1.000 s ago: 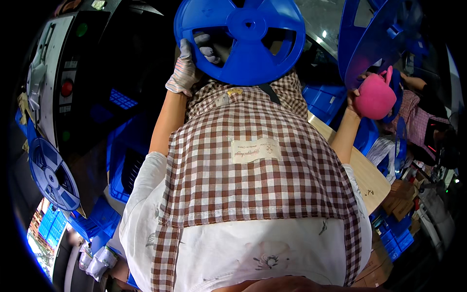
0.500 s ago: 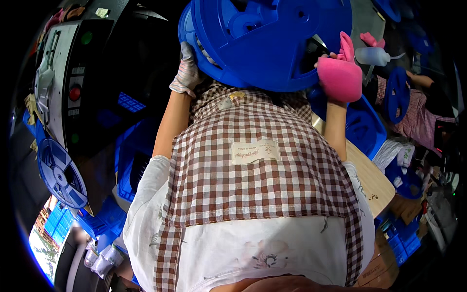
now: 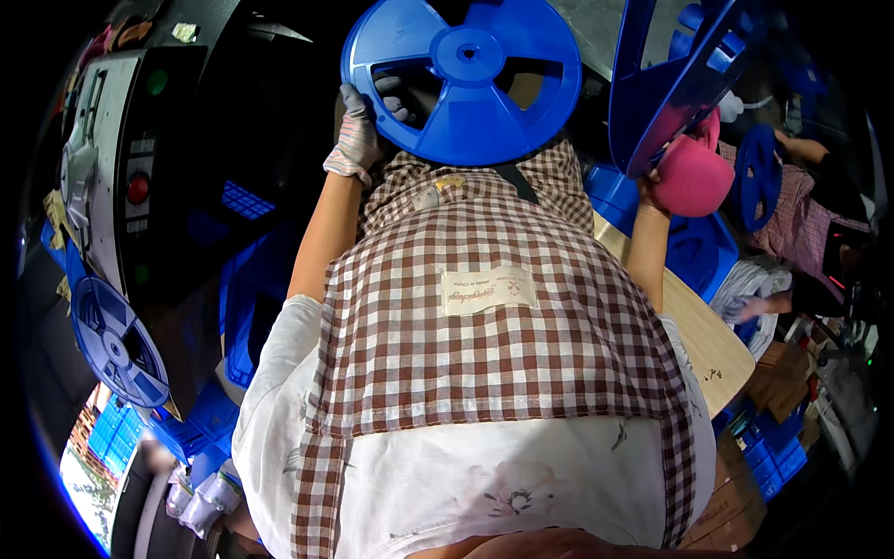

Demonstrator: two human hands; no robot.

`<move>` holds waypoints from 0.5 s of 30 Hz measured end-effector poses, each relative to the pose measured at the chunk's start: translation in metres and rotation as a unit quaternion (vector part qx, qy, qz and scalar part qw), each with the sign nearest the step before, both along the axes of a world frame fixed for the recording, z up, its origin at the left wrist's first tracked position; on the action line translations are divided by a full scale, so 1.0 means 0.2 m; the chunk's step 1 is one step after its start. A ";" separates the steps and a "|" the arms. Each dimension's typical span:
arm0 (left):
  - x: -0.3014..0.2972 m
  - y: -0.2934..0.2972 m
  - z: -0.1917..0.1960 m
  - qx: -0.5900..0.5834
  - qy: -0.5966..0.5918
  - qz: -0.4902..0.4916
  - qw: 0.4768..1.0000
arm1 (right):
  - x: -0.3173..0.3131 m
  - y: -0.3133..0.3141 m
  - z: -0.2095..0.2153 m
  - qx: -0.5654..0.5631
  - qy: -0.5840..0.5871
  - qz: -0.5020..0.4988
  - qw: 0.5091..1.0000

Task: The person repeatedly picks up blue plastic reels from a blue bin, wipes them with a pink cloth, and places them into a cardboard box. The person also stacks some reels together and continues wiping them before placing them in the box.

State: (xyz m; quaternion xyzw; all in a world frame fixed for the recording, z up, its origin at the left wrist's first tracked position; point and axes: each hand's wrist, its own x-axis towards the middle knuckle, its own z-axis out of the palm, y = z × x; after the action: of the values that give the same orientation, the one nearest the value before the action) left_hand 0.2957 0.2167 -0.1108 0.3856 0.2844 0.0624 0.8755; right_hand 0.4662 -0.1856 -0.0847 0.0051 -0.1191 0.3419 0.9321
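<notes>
My left hand (image 3: 354,140), in a striped glove with grey fingertips, grips the left rim of a round blue plastic reel (image 3: 461,121). Some of its fingers show through one of the reel's cutouts. This reel faces me, above my checked apron. Off to the right, my right hand (image 3: 687,175), mostly covered by a pink cloth mitt, is closed at the lower edge of a second blue reel (image 3: 652,112). That reel is tilted steeply, almost edge-on, and stands apart from the first. The right fingertips are largely hidden behind the mitt and the reel.
A machine panel (image 3: 130,168) with a red button and green buttons stands at left, a greyish-blue reel (image 3: 116,345) below it. On the right are a wooden board (image 3: 703,326), a blue bin (image 3: 712,247) and a co-worker's arm (image 3: 803,149) near another blue reel (image 3: 759,177).
The two reels, overlapping before, are now apart. My right hand has moved right, carrying one reel and tipping it on edge. My left hand has stayed nearly still with the other.
</notes>
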 end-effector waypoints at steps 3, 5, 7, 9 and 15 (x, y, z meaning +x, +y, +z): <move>0.00 0.02 0.00 0.037 0.003 -0.015 0.999 | 0.01 -0.01 0.01 -0.022 -0.023 0.009 0.999; 0.00 0.01 0.03 0.055 -0.002 -0.021 0.998 | -0.01 -0.04 -0.02 -0.139 -0.043 -0.030 0.989; 0.01 0.01 0.03 0.065 -0.012 -0.020 0.998 | 0.07 -0.06 -0.24 -0.562 -0.323 -0.192 0.737; 0.01 0.03 -0.02 0.059 -0.025 -0.007 0.998 | 0.08 0.10 -0.26 -0.256 -0.179 -0.024 0.950; -0.01 0.06 -0.06 -0.006 -0.050 -0.032 0.998 | 0.06 0.15 -0.53 -0.445 -0.041 0.095 0.890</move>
State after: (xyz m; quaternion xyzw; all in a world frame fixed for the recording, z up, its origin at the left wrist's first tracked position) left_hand 0.2943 0.2291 -0.1228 0.3859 0.2279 0.0520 0.8924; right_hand 0.4775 -0.1549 -0.1914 -0.4131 0.0081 0.4455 0.7942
